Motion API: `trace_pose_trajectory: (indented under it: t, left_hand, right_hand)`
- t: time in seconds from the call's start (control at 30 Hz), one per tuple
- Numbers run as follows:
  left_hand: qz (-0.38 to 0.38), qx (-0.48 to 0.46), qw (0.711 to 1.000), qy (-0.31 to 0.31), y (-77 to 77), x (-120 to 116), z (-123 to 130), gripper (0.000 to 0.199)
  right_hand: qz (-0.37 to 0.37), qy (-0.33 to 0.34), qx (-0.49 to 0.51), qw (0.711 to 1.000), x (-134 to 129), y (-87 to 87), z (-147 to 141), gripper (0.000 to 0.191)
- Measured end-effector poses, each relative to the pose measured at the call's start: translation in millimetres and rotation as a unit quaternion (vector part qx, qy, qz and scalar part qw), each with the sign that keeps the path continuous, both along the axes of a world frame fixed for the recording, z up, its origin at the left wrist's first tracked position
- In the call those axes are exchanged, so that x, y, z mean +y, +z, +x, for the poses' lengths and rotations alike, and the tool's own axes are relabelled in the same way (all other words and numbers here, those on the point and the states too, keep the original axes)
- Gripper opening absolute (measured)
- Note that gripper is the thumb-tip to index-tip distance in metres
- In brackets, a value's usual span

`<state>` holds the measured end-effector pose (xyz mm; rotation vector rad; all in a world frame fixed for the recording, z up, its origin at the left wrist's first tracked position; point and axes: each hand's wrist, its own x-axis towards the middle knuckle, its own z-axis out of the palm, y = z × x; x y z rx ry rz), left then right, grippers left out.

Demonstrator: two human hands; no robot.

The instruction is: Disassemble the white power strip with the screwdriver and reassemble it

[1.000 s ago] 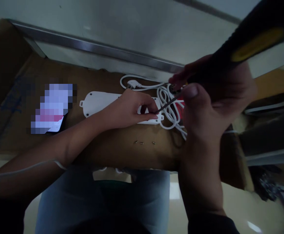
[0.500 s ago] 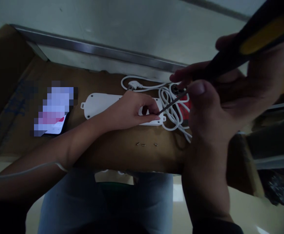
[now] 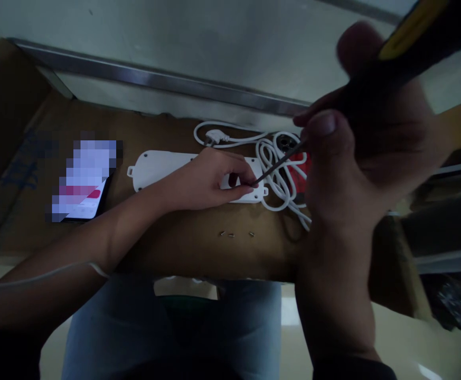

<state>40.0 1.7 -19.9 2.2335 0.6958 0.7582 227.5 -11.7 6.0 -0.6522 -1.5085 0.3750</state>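
Note:
My left hand (image 3: 210,179) lies over a white power strip (image 3: 159,169) and holds it, fingers curled around its right end. My right hand (image 3: 353,158) is shut around a screwdriver with a black and yellow handle (image 3: 412,37). The thin metal shaft (image 3: 280,163) slants down to the strip, its tip right by my left fingertips. The contact point itself is hidden behind those fingers. Three small screws (image 3: 231,235) lie on the cardboard below the strip.
A coiled white cable (image 3: 272,177) with a plug (image 3: 213,137) lies beside the strip, over something red (image 3: 302,169). A pixelated phone (image 3: 83,179) lies on the brown cardboard (image 3: 175,253) at left. A metal rail (image 3: 154,79) runs behind. My jeans (image 3: 111,332) fill the lower middle.
The screwdriver handle has swung up and right, and my right hand has shifted its grip on it. The tip stays at the strip, and my left hand has barely moved.

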Motion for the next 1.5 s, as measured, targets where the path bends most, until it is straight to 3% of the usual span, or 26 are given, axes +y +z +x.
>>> trace_pose_trajectory:
  t: [0.17, 0.53, 0.77, 1.13, 1.5]
  left_hand:
    - [-0.003, 0.001, 1.000, 0.020, -1.4, -0.9, 1.2, 0.013]
    - [-0.003, 0.021, 1.000, -0.001, -3.2, 2.0, -0.8, 0.018]
    - [-0.011, 0.083, 0.996, -0.029, -5.1, 4.5, -3.6, 0.033]
    - [-0.004, 0.093, 0.995, -0.045, -9.7, 7.0, -4.5, 0.025]
    - [0.001, 0.074, 0.996, -0.039, -8.9, 8.2, -4.9, 0.011]
  right_hand:
    - [-0.003, 0.008, 0.041, 0.999, -0.2, 3.2, -7.3, 0.025]
    - [-0.011, -0.097, 0.019, 0.995, -0.6, 4.4, -3.9, 0.014]
    - [0.009, -0.065, 0.061, 0.996, 2.2, 5.5, -5.4, 0.010]
    - [0.009, -0.115, 0.053, 0.992, 0.8, 9.2, -5.9, 0.009]
    - [0.009, -0.134, 0.101, 0.986, 1.8, 10.7, -9.2, 0.028]
